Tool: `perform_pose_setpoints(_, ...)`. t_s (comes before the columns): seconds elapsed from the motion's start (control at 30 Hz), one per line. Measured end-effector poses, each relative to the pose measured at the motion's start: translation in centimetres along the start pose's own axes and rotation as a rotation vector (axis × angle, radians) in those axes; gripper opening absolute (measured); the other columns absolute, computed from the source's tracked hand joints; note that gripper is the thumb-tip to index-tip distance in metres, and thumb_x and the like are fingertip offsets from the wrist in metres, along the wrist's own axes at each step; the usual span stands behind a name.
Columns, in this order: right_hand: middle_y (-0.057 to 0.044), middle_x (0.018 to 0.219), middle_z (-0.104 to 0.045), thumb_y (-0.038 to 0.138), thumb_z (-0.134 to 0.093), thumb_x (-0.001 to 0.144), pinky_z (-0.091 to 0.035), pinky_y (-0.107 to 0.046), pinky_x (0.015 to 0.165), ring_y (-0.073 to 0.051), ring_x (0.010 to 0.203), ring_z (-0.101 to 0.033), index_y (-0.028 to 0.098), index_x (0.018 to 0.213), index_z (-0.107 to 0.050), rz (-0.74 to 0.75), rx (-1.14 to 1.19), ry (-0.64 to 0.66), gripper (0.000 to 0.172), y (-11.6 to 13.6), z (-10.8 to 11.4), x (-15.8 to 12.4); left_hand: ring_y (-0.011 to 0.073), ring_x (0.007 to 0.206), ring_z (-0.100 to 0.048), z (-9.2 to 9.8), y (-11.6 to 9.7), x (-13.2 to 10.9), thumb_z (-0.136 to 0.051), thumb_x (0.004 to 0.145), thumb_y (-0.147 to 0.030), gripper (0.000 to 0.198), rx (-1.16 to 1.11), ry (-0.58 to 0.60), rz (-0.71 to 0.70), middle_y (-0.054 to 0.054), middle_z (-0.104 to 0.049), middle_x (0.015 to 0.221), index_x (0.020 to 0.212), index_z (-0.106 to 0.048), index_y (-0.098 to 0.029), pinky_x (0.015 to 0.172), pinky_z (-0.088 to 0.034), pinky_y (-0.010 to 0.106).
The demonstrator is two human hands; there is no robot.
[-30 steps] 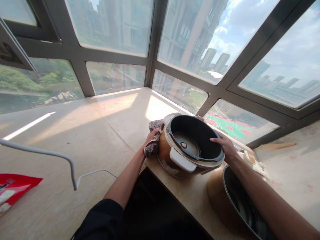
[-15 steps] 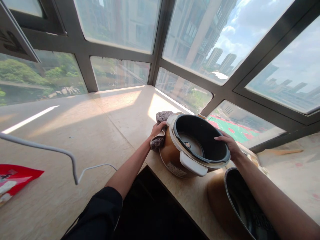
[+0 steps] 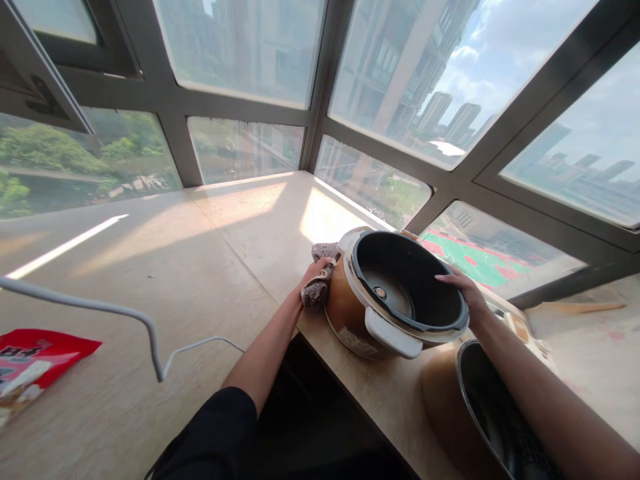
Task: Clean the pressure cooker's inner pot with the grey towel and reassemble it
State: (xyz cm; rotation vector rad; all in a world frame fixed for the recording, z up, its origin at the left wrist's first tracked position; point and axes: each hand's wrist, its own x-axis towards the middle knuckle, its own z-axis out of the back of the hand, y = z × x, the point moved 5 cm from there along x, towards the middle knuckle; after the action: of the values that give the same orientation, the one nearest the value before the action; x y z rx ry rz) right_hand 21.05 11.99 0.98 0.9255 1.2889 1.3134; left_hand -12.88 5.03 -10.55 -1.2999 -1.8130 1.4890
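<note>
A brown cooker body [image 3: 345, 307] with a white rim, white side handles and a dark hollow inside stands tilted on the stone counter near its edge. My left hand [image 3: 316, 272] is closed on a grey-brown cloth [image 3: 316, 292] against the cooker's left side. On the far right rim, my right hand [image 3: 463, 290] grips the cooker with the thumb over the inner edge. Beneath my right forearm is a second brown pot [image 3: 443, 400] with a dark, shiny inside, partly hidden by the arm.
A red packet [image 3: 60, 353] lies on the counter [image 3: 190, 267] at the left, near a grey cable [image 3: 100, 305]. Window frames rise behind. At the right are a wooden stick [image 3: 580, 307] and pale items partly behind my right arm.
The whole view has shifted slightly, so things appear a little further right. The cloth has bunched lower at the cooker's side. Both hands keep their hold.
</note>
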Motion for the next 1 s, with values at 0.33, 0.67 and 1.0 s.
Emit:
perform_pose_setpoints(0.33, -0.004, 0.086, -0.079, 0.033, -0.077, 0.060, -0.058, -0.048, 0.073, -0.035, 0.081, -0.075, 0.025, 0.106, -0.072, -0.022, 0.049, -0.012, 0.046, -0.5, 0.0, 0.0, 0.0274, 0.112, -0.068, -0.2, 3.6, -14.2, -0.076, 0.077, -0.042, 0.037, -0.196, -0.372, -0.097, 0.011, -0.075, 0.106, 0.102, -0.071, -0.016, 0.099, -0.049, 0.037)
perform_pose_setpoints(0.67, -0.001, 0.063, -0.072, 0.021, -0.075, 0.056, -0.052, -0.034, 0.058, -0.023, 0.058, -0.066, 0.020, 0.092, -0.073, -0.009, 0.184, 0.005, 0.036, -0.3, -0.6, -0.3, 0.0290, 0.116, -0.068, -7.0, -0.3, -23.8, -0.077, 0.078, -0.045, 0.045, -0.349, -0.399, -0.164, 0.013, -0.074, 0.114, 0.111, -0.070, -0.015, 0.102, -0.053, 0.038)
perform_pose_setpoints(1.0, 0.001, 0.074, -0.073, 0.027, -0.075, 0.052, -0.050, -0.032, 0.067, -0.021, 0.070, -0.064, 0.020, 0.097, -0.073, 0.092, 0.212, -0.062, 0.046, -0.2, -1.9, -0.8, 0.0272, 0.105, -0.072, -5.4, -3.2, -19.0, -0.084, 0.069, -0.030, 0.040, -0.258, -0.445, -0.253, 0.010, -0.076, 0.109, 0.104, -0.072, -0.015, 0.098, -0.055, 0.041)
